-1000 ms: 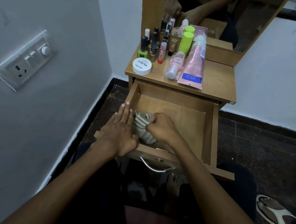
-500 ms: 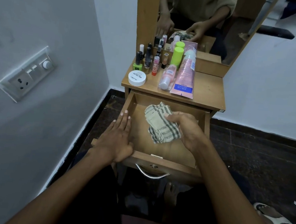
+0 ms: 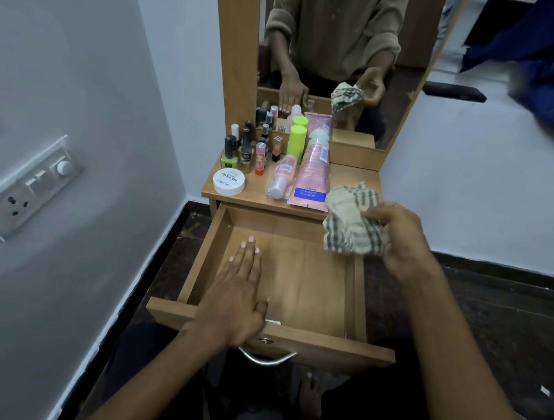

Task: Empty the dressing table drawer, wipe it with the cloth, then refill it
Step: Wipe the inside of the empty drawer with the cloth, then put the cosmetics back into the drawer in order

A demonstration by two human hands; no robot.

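- Since a moment ago we have lifted the cloth (image 3: 352, 222) out of the drawer (image 3: 299, 279); it has gone up and to the right, and our left hand (image 3: 238, 294) has stayed flat where it was.
- Our right hand (image 3: 398, 236) now holds the cloth bunched up above the drawer's far right corner, at the front edge of the bench (image 3: 349, 178).
- Our right fingers (image 3: 375, 214) are curled round the cloth's right side, thumb on top; most of the striped bundle sticks out to the left of them, clear of the wood.
- Our left hand lies palm down inside the drawer near its left wall, fingers straight and together, pointing toward the back, with the heel over the front panel.
- We see the drawer pulled fully out, with nothing in it but that hand, and its metal handle (image 3: 266, 357) below the front.
- On the bench stand nail polish bottles (image 3: 237, 152) at the back left, a white round tub (image 3: 228, 181) in front of them, and a pink tube (image 3: 312, 176) lying beside a small pink bottle (image 3: 282, 176).
- We see the mirror (image 3: 344, 57) behind showing both hands and the cloth.
- On the wall to the left sits a switch plate (image 3: 21, 185).
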